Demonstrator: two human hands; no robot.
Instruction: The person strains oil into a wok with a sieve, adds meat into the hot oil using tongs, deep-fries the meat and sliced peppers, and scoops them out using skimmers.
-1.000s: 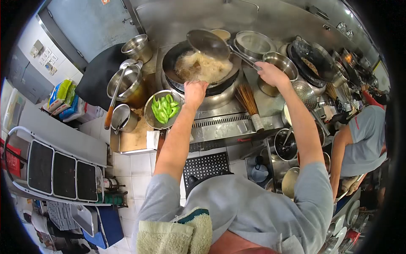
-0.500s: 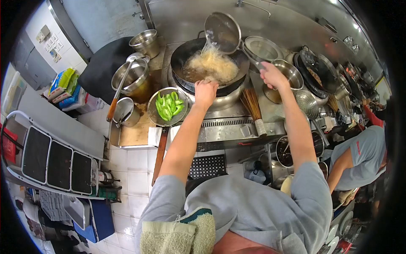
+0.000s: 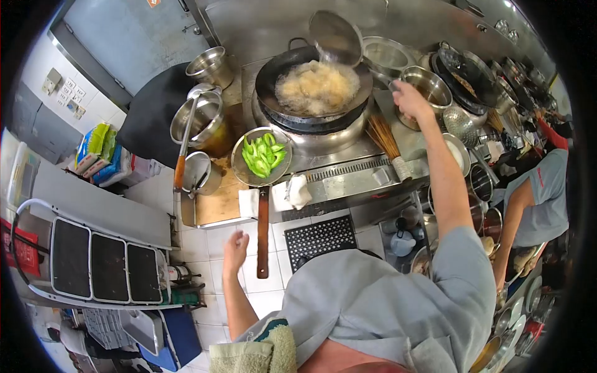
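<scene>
My right hand (image 3: 411,103) is closed around the handle of a large round metal ladle (image 3: 336,38), which is tipped over the back right of a black wok (image 3: 267,93). Pale golden food (image 3: 318,86) bubbles in liquid inside the wok. My left hand (image 3: 235,250) is in the air, its fingers loosely bent and apart, with nothing in it. Just right of that hand is the wooden handle (image 3: 263,233) of a strainer (image 3: 237,163) holding cut green peppers (image 3: 263,154). Folded white cloths (image 3: 291,193) lie on the counter edge beside this handle.
Metal pots (image 3: 198,121) stand left of the wok, one with a wooden-handled utensil across it. A bamboo brush (image 3: 384,138) and a perforated skimmer (image 3: 460,122) lie to the right. Another wok (image 3: 461,74) is farther right. A co-worker's sleeve (image 3: 546,199) shows at the right edge.
My left hand has left the wok's front rim and moved back, down to the left. The ladle in my right hand has stayed tipped above the wok; the pouring splash is gone.
</scene>
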